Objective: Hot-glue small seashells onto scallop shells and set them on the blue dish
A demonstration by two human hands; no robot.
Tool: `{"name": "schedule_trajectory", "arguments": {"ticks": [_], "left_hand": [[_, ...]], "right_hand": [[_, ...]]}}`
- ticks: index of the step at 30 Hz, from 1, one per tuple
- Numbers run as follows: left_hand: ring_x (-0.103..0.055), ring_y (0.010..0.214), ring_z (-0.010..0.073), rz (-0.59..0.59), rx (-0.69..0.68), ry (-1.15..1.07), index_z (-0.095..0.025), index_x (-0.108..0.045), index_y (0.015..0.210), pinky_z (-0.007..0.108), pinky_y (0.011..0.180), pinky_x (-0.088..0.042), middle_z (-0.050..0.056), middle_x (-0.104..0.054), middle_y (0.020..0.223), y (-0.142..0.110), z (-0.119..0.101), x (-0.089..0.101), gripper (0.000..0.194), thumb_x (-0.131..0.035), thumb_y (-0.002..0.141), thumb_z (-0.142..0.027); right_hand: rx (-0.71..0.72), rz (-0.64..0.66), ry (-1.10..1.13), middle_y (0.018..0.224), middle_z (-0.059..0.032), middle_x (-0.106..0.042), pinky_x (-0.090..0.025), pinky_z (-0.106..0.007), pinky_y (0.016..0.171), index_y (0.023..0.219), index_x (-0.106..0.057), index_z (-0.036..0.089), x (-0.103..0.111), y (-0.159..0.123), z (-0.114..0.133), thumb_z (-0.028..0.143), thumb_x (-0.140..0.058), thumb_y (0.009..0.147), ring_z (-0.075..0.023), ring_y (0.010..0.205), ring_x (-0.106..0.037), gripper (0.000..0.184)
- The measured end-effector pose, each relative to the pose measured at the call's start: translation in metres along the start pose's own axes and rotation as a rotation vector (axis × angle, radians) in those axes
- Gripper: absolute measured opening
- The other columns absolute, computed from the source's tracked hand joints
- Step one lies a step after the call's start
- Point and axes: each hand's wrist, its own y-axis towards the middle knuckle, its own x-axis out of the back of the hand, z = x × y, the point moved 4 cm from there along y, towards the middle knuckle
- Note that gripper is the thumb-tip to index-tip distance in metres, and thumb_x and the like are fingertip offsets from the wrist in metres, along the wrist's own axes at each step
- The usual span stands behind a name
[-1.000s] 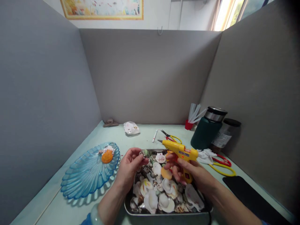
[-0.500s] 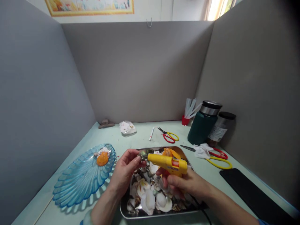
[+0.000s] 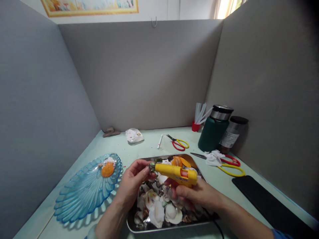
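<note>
My left hand (image 3: 132,184) pinches a small greenish shell (image 3: 152,166) between thumb and fingertips, over the metal tray (image 3: 159,228). My right hand (image 3: 196,196) grips a yellow glue gun (image 3: 177,173), its nozzle pointing left and touching the small shell. The tray below is heaped with several white, orange and brown shells (image 3: 159,209). A black cord (image 3: 216,227) trails from under my right hand.
A blue shell-shaped glass plate (image 3: 84,189) with an orange shell (image 3: 107,169) lies at left. Small red-yellow scissors (image 3: 178,143), a marker (image 3: 159,141), a green flask (image 3: 214,127), a dark jar (image 3: 234,132), large scissors (image 3: 228,164), crumpled tissue (image 3: 212,157) and a black phone (image 3: 264,204) sit around. Grey partitions enclose the desk.
My right hand swung the glue gun down and left until its nozzle met the shell in my left hand. The view shifted slightly.
</note>
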Motion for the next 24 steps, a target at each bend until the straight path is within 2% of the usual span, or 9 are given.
{"name": "schedule_trajectory", "arguments": {"ticks": [8,24], "left_hand": [[-0.064,0.073,0.0141,-0.019,0.004,-0.009,-0.015,-0.063,0.083,0.028,0.069,-0.055,0.004,-0.067,0.092,-0.0002,-0.0016,-0.0005,0.013,-0.072,0.074,-0.020],[-0.064,0.070,0.0134,0.047,0.016,0.003,-0.015,-0.063,0.084,0.028,0.070,-0.054,0.004,-0.066,0.092,0.0005,0.0028,0.0000,0.012,-0.070,0.076,-0.020]], "right_hand": [[0.034,0.074,-0.039,0.070,0.0007,-0.051,-0.033,-0.014,0.038,0.104,-0.059,0.014,0.0013,0.0008,-0.0076,0.052,-0.066,0.077,-0.0030,0.043,-0.040,0.047],[0.056,0.055,-0.033,0.071,0.0007,-0.051,-0.033,-0.014,0.039,0.105,-0.059,0.014,0.0023,0.0011,-0.0045,0.052,-0.064,0.078,-0.0029,0.044,-0.040,0.046]]}}
